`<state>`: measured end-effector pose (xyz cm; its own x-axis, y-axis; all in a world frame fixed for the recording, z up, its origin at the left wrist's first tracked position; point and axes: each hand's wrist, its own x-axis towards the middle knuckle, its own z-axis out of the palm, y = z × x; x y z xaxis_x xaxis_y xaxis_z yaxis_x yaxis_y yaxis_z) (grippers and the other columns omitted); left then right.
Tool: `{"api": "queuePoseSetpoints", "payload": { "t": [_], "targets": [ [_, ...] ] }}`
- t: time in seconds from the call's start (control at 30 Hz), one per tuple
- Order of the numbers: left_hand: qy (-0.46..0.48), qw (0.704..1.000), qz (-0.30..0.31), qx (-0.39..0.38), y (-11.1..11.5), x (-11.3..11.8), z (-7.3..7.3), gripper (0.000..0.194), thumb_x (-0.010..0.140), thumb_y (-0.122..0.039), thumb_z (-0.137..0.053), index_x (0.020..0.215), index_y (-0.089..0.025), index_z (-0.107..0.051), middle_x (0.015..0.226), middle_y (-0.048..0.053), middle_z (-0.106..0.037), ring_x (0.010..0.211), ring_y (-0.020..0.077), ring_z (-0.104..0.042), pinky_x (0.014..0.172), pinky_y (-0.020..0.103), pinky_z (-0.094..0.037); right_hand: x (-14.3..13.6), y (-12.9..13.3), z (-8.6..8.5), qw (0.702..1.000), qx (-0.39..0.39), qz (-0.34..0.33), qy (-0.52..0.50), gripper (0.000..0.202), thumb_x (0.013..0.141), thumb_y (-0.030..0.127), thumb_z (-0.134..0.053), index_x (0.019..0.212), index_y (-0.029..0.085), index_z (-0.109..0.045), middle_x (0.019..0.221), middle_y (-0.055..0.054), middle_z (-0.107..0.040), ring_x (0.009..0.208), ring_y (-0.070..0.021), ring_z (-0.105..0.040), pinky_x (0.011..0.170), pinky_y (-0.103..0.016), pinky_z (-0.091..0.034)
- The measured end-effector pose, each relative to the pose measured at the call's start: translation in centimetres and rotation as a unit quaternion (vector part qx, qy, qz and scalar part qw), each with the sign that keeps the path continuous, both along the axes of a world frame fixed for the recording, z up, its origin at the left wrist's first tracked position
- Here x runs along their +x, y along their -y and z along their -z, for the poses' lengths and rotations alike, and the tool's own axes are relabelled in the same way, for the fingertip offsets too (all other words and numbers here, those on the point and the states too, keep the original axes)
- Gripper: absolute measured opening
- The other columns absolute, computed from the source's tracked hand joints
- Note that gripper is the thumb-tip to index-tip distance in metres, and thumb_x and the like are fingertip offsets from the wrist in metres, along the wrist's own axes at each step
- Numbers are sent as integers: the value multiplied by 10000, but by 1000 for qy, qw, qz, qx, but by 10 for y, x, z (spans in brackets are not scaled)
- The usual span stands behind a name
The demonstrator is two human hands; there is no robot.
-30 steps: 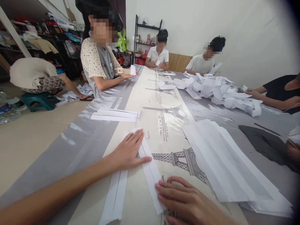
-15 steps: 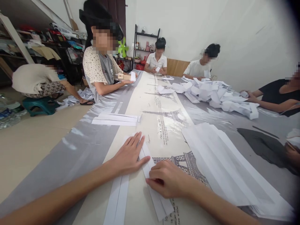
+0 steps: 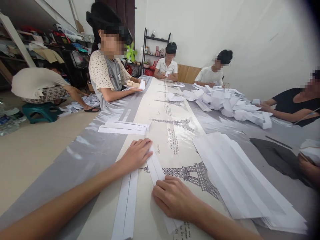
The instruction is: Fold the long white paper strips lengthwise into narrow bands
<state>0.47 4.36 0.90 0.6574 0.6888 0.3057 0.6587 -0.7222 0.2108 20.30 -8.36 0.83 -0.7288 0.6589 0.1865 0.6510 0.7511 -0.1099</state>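
A folded white paper strip (image 3: 155, 165) lies slantwise on the table before me, a lengthwise line running down it. At its far end, my left hand (image 3: 137, 154) is closed, thumb and bent fingers on the paper. My right hand (image 3: 173, 196) is closed over the nearer part, fingers curled at the left edge and hiding some of the strip. Under my left forearm, another folded strip (image 3: 126, 203) extends toward me. Beyond my left hand, several folded strips (image 3: 122, 127) lie crosswise.
A stack of white paper sheets (image 3: 240, 173) lies to my right. Farther back is a heap of folded paper (image 3: 225, 101). The table runner (image 3: 147, 110) bears tower drawings. A co-worker (image 3: 107, 73) holds a wooden block and paper; other people sit round the table.
My left hand has drawn its spread fingers in and bent them at the strip's far end. My right hand has slid slightly down and toward me along the strip.
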Motion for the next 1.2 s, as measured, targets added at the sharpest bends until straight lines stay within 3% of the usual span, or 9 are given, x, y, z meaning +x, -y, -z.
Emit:
{"api": "queuePoseSetpoints", "payload": {
  "t": [0.27,0.53,0.67,0.83,0.93,1.03,1.1,1.2],
  "targets": [
    [36,999,-18,5,-6,-2,12,277,1077,-202,-356,1165,-206,-619,1249,62,-639,1131,219,-601,945,382,-382,4,3,0,1000,-17,-20,6,226,956,147,-453,744,200,-511,646,21,-568,512,-126,-314,571,-310,-247],
    [54,998,-20,12,-8,-5,11,294,1083,-173,-364,1121,-207,-653,1209,41,-654,1103,200,-618,933,368,-400,5,3,-6,997,-74,-9,-26,286,986,206,-464,700,207,-461,634,26,-545,524,-122,-299,551,-313,-218],
    [45,998,-17,31,-7,-7,13,324,1073,-129,-345,1137,-194,-656,1201,62,-651,1092,212,-612,912,377,-405,17,0,-19,990,-128,35,-54,398,1016,253,-498,647,212,-352,584,55,-449,520,-100,-351,528,-266,-264],
    [21,998,-11,64,-2,-13,16,293,1029,-78,-402,1094,-171,-672,1181,111,-654,1048,256,-600,880,412,-398,33,-4,-29,956,-197,194,-98,388,993,269,-548,674,223,-331,602,60,-463,545,-111,-415,536,-242,-314],
    [19,995,24,99,2,-17,10,264,1015,-73,-440,1056,-178,-678,1276,124,-636,1173,297,-543,918,431,-399,33,-2,-27,945,-188,246,-104,153,942,195,-568,849,234,-452,740,40,-561,596,-136,-502,550,-249,-346],
    [30,989,120,82,6,-18,-1,251,1030,-84,-439,1063,-184,-667,1217,103,-647,1219,268,-517,970,407,-415,29,2,-25,941,-184,270,-86,88,951,171,-527,990,242,-492,894,15,-581,603,-141,-536,567,-271,-380],
    [31,985,165,46,8,-18,-9,232,1032,-95,-449,1078,-183,-659,1118,93,-635,1185,249,-522,988,389,-424,27,4,-26,941,-185,276,-69,83,961,162,-496,970,245,-498,931,9,-561,611,-145,-538,578,-286,-396],
    [24,983,182,4,8,-19,-19,152,1021,-144,-506,1029,-184,-653,1038,88,-585,1155,263,-498,970,385,-434,28,6,-29,937,-202,276,-70,106,972,155,-468,924,247,-491,926,7,-552,651,-160,-543,607,-304,-426]
  ]
}}
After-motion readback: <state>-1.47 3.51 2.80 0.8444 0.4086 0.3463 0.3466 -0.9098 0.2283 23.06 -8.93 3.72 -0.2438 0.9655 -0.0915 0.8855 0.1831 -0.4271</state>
